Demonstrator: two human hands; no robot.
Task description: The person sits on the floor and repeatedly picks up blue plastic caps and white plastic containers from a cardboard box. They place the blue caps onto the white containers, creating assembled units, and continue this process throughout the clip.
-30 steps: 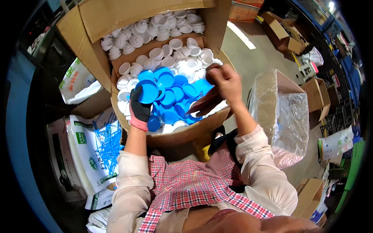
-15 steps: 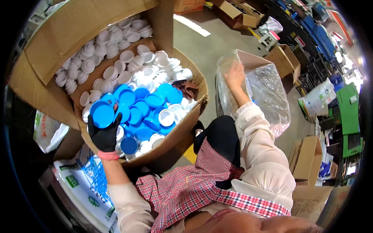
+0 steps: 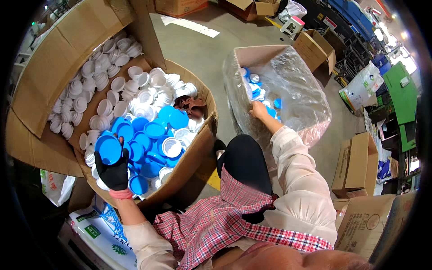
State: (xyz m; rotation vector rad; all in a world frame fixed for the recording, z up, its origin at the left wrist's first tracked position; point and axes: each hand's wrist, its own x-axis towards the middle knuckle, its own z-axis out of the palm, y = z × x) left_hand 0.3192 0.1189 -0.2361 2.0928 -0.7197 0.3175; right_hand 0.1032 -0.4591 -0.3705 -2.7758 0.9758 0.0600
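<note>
My left hand, in a black fingerless-looking glove with a pink cuff, holds a round blue lid at the left side of a large carton. Beneath and beside it lie several more blue lids, heaped on white caps. My bare right hand reaches to a second box at the right. Its fingers are closed on the clear plastic liner by the box's left side. Blue and white caps lie inside that lined box.
The big carton has a raised flap and a divider, with white caps behind it. Brown crumpled pieces lie at its right. A white sack is at lower left. Cartons, a stool and green machinery stand at right.
My right hand has come nearer from the far left of the lined box, and its fingers have closed. The liner is drawn aside, showing the caps inside. My left hand still holds the blue lid.
</note>
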